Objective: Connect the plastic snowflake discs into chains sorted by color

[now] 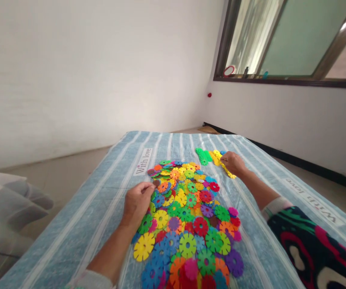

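A large pile of colourful notched plastic snowflake discs [187, 216] covers the middle of the bed. My left hand [138, 202] is at the pile's left edge, thumb and fingers pinched together. A brown disc [156, 183] shows beside its fingertips; whether they grip it I cannot tell. Farther off to the right, my right hand [233, 162] is closed in a pinch, with a bit of yellow disc at its fingertips. It hovers over or touches a row of yellow discs [216, 156]. Left of that row lies a row of overlapping green discs [203, 156].
The discs lie on a blue striped bedspread [100, 220] printed with words. White walls [100, 72] stand beyond the bed. A window [296, 40] at upper right has small items on its sill. Sheer white fabric [7, 216] hangs at lower left.
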Available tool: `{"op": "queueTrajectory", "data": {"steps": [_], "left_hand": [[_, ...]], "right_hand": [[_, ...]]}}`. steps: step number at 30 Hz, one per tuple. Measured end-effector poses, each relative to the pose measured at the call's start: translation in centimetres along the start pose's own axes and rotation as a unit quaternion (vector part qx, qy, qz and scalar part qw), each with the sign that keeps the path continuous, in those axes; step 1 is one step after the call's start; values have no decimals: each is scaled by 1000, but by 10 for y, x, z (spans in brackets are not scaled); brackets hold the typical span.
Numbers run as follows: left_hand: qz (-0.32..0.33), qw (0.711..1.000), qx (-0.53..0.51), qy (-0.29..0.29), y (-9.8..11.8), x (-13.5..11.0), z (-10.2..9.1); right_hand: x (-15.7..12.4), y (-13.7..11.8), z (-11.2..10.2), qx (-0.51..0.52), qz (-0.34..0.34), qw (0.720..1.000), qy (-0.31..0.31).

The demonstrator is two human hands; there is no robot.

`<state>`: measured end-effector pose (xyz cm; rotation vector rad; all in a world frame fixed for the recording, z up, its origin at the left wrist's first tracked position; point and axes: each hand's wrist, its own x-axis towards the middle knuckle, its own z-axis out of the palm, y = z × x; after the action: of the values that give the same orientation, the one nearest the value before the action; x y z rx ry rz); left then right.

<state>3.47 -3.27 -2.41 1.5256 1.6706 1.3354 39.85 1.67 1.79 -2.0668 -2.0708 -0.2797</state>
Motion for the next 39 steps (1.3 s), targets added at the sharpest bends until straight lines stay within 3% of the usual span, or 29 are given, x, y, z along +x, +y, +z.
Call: {"op": "queueTrajectory", "data": {"steps": [6,15,24,28,32,35,39], "left_hand": [[-13,1000,5,-4,1,-1,0],[-33,999,7,-11,7,-4,-1],[-18,1000,-2,-5,-2,-1,1],[-20,1000,-20,-4,-5,0,3],[-16,999,-46,-5,-5,-2,6],[-18,998,-59,2,-4,-6,7],[-11,998,-61,8,-3,-8,7]], "right_hand": [[23,12,14,-32,-36,998,-52],[32,9,21,-75,-51,991,-102],[15,1,12,-67,-3,997,-49],[-10,-21,6,12,-12,1000,11],[-50,-60,3,154,-96,981,72],[-83,-96,-4,227,-158,958,79],[-118,-139,-17,242,-236,940,42]]}}
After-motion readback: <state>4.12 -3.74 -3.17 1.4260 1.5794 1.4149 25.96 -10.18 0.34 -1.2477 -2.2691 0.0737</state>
